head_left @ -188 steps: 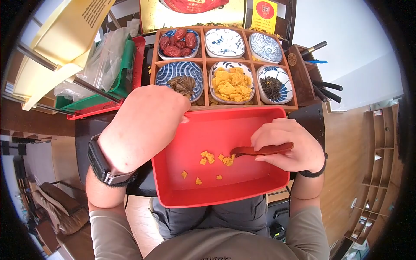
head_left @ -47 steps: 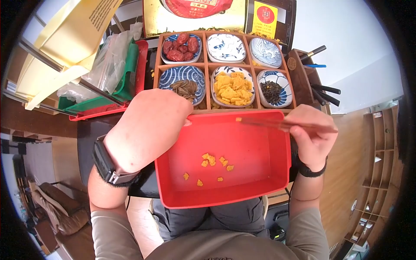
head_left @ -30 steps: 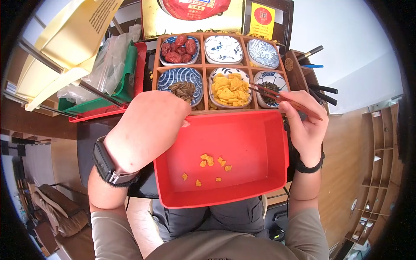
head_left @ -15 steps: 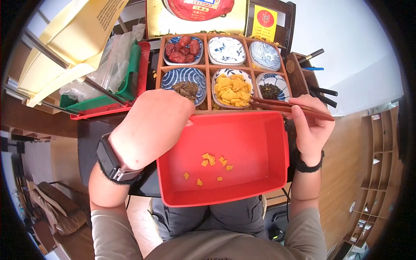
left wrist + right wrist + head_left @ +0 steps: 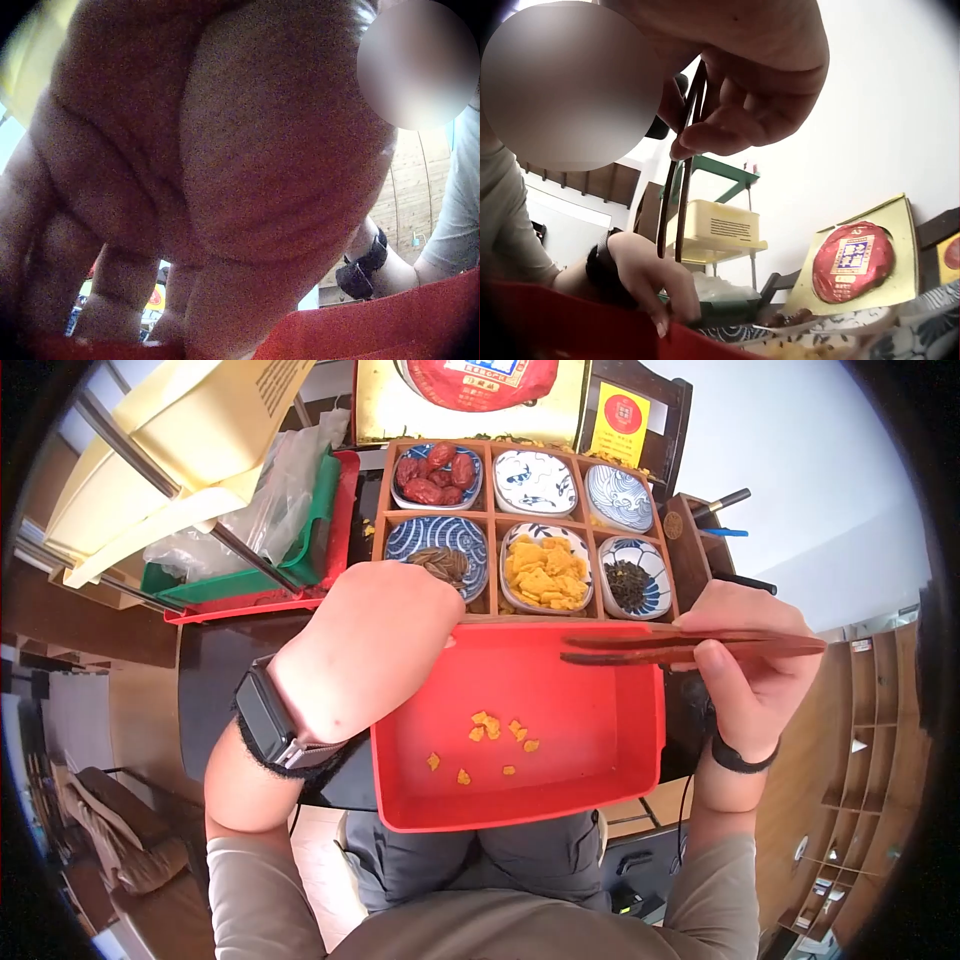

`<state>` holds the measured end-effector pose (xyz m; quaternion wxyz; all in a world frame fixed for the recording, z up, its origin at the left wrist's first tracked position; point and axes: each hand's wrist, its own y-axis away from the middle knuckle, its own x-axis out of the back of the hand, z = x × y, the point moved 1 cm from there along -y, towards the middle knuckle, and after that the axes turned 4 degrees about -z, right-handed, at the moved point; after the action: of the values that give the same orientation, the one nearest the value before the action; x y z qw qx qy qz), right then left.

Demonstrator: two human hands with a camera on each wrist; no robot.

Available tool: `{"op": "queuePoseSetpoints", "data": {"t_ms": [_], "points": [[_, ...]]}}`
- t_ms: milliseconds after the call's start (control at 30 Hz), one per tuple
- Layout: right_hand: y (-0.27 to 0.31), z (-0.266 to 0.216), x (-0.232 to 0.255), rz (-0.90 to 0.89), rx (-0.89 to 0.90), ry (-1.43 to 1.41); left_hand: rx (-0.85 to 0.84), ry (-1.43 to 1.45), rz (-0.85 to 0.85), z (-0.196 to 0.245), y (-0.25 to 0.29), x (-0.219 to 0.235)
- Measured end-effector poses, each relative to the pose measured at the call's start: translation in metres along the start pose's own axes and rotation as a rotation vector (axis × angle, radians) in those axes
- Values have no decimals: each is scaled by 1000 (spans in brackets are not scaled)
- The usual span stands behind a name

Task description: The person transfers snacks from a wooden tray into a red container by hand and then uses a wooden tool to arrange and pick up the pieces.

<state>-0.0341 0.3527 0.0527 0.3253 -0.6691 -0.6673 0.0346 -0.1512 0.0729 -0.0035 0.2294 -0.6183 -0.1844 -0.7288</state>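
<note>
My left hand (image 5: 375, 650) grips the back-left rim of a red plastic tray (image 5: 600, 750); its thumb lies over the red wall in the right wrist view. Several small yellow crumbly pieces (image 5: 488, 730) lie on the tray floor. My right hand (image 5: 755, 660) holds dark wooden tweezers (image 5: 690, 648) above the tray's back-right corner. The tips point left, spread apart with nothing between them, also in the right wrist view. Just behind the tray, a patterned dish (image 5: 592, 600) holds a heap of larger yellow pieces (image 5: 545, 572).
A wooden compartment box (image 5: 490, 540) holds patterned dishes, with red dates (image 5: 437, 473), brown seeds (image 5: 440, 565) and dark tea leaves (image 5: 628, 582). A green basket (image 5: 312, 530) with a plastic bag stands left. To the right is a wooden pen holder (image 5: 690, 540). A gold box (image 5: 470, 425) stands behind.
The tweezers went from the tray pieces to the yellow heap with a small piece at the tips, then drew back over the tray with bare tips. My left hand keeps its grip.
</note>
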Motion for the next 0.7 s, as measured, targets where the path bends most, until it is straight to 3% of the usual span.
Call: {"op": "queuePoseSetpoints", "data": {"t_ms": [167,500,700], "points": [[-4,-18,-16,-117,-3,61,16,9,-22,2,-1,4],[4,-2,-12,-738,89,252,0,15,11,3,1,4],[8,2,-20,-851,135,291,13,20,-31,4,0,6]]}}
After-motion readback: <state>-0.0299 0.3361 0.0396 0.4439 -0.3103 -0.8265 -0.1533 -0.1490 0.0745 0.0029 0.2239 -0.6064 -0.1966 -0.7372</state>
